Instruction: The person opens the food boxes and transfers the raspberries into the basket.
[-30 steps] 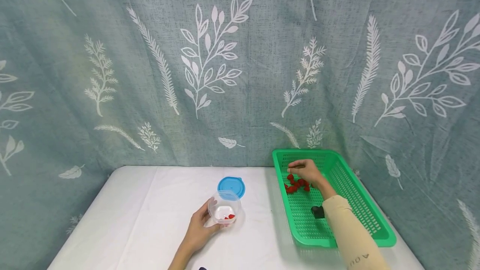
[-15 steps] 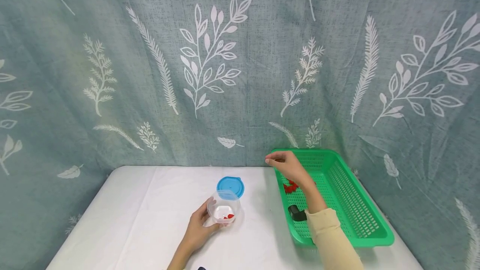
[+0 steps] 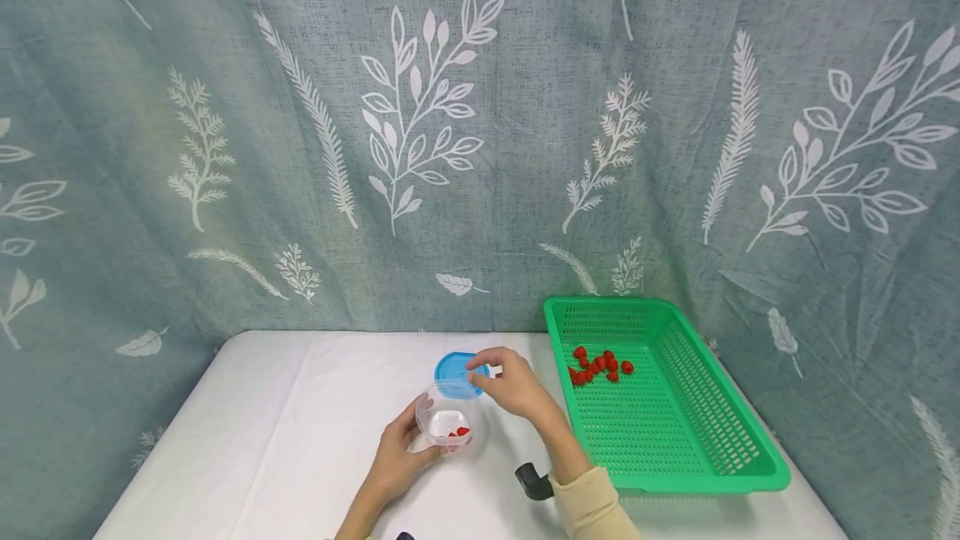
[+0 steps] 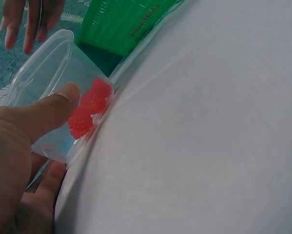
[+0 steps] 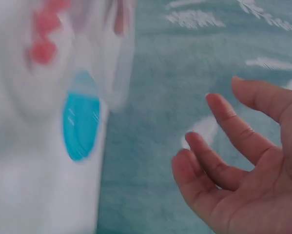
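Observation:
My left hand [image 3: 401, 457] grips a clear plastic container [image 3: 429, 422] from its left side, thumb pressed to the wall. The container tilts over the white table. Through its wall in the left wrist view, a few red raspberries [image 4: 80, 123] lie together at the bottom. My right hand [image 3: 512, 382] hovers just right of the container's mouth, over the edge of a round blue lid [image 3: 452, 367]. In the right wrist view the right hand [image 5: 253, 156] has its fingers spread and loosely bent, with nothing between them.
A green slotted basket [image 3: 750, 483] stands on the right of the white table [image 3: 300, 423]. More red raspberries [image 3: 600, 363] lie in its far left part. A patterned curtain [image 3: 510, 190] hangs behind the table.
My right hand has moved left from above the basket's raspberries to beside the container's mouth. The left hand and container have stayed in place.

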`<state>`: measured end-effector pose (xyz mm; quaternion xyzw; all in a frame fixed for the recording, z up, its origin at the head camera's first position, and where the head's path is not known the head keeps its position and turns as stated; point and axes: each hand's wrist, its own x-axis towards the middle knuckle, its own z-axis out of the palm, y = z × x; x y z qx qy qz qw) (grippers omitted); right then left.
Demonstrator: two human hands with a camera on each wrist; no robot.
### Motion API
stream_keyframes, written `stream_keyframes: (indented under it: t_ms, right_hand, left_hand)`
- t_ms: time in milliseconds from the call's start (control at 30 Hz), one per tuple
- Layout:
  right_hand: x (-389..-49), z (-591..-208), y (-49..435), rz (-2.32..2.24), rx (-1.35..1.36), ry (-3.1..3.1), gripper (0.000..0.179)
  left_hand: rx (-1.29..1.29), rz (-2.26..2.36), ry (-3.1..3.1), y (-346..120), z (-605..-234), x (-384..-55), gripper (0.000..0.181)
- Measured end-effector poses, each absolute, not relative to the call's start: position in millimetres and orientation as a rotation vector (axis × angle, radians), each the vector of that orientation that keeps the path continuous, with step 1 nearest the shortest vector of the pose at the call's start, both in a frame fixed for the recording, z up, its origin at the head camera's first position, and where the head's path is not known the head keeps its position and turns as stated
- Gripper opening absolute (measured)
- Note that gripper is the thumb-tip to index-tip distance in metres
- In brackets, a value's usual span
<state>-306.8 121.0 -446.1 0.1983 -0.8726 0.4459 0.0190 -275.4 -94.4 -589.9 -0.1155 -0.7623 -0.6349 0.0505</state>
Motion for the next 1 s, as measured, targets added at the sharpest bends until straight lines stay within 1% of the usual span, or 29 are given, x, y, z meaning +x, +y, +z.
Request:
stream_keyframes:
  t_ms: [200,400,567,733,833,1000]
  right_hand:
    - [-303,-481,102,1.364,0.618,-2.803,0.021]
    - [-307,-507,91,1.550,0.557,-2.738,0.028]
    - [-310,-522,87,1.611,0.591,-2.721,0.024]
    - [-310,-525,83,1.466,0.684,-2.776,0.024]
    - [-311,-521,82,1.380,0.723,-2.827,0.024]
    - [-314,-511,81,1.236,0.801,-2.902,0.019]
  left_hand:
    - [-0.370,-1.936,-2.314,-94,-590,-275,0.092]
    - [-0.394,-1.961,-2.280,-95,-589,-275,0.091]
    - [-0.423,-2.001,-2.258,-96,-591,-275,0.089]
    - [-0.408,-1.983,-2.277,-96,-590,-275,0.091]
    - [-0.399,-1.958,-2.306,-97,-589,-274,0.094]
    - [-0.414,-1.973,-2.298,-96,-589,-273,0.095]
